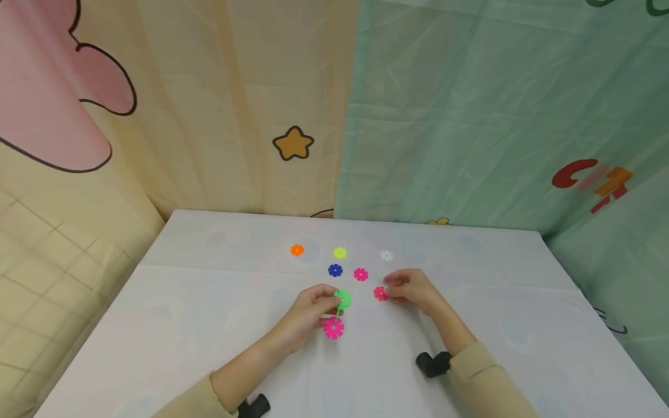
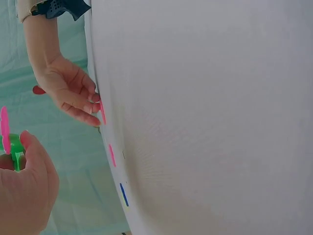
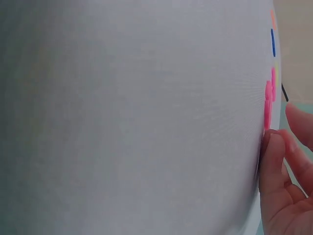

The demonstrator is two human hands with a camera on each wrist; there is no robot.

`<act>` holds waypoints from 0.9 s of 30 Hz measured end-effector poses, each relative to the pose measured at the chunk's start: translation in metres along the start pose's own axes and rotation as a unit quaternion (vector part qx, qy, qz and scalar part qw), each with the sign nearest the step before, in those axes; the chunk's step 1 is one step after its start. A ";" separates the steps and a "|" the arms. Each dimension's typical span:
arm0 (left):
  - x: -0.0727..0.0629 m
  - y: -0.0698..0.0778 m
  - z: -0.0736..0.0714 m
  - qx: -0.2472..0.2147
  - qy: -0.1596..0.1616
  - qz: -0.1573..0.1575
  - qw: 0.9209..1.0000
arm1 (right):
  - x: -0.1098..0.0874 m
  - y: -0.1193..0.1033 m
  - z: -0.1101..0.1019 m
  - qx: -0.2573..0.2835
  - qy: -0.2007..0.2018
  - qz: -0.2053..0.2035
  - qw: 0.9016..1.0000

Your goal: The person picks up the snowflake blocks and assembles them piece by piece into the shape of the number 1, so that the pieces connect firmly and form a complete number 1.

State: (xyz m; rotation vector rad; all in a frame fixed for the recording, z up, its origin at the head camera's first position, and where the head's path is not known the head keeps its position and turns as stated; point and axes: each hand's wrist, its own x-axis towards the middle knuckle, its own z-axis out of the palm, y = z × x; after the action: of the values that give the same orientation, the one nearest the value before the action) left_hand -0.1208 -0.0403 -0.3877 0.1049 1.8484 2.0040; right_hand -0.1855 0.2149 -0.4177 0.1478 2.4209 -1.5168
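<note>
My left hand (image 1: 312, 310) holds a small joined piece of flower-shaped plastic discs up off the table. Its green notched disc (image 1: 343, 298) is between thumb and fingers, and a pink disc (image 1: 333, 328) hangs below. A white edge shows by the fingers, mostly hidden by the hand. In the left wrist view the pink disc (image 2: 5, 129) stands edge-on against the green one (image 2: 16, 143). At the right, my right hand (image 1: 410, 289) pinches the rim of another pink disc (image 1: 380, 294) low at the tabletop. Thumb and finger meet at its edge in the right wrist view.
Loose discs lie flat beyond the hands on the white-covered table (image 1: 219, 325): orange (image 1: 297, 250), yellow (image 1: 340, 253), white (image 1: 387, 255), blue (image 1: 335, 270) and pink (image 1: 360, 274). A printed curtain (image 1: 444, 116) hangs behind the table's far edge.
</note>
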 end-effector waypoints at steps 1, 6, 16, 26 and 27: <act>0.000 0.000 0.000 -0.001 -0.001 0.000 1.000 | 0.000 0.000 0.001 -0.008 0.003 0.000 1.000; 0.000 -0.001 0.000 -0.001 -0.002 0.000 1.000 | 0.003 0.000 0.007 -0.057 0.023 -0.020 0.998; 0.001 0.000 0.000 -0.003 -0.003 0.003 1.000 | 0.005 -0.002 0.016 -0.145 0.042 -0.041 0.988; 0.000 0.004 0.002 0.001 -0.005 0.006 1.000 | 0.004 -0.005 0.019 -0.154 0.029 -0.031 0.987; 0.000 0.004 0.002 0.001 -0.004 0.006 1.000 | 0.003 -0.005 0.019 -0.152 0.029 -0.030 0.988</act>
State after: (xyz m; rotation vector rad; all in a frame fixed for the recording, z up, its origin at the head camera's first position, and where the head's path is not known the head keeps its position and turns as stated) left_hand -0.1208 -0.0389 -0.3836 0.1246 1.8491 2.0059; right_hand -0.1863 0.1951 -0.4219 0.0556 2.6891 -1.1607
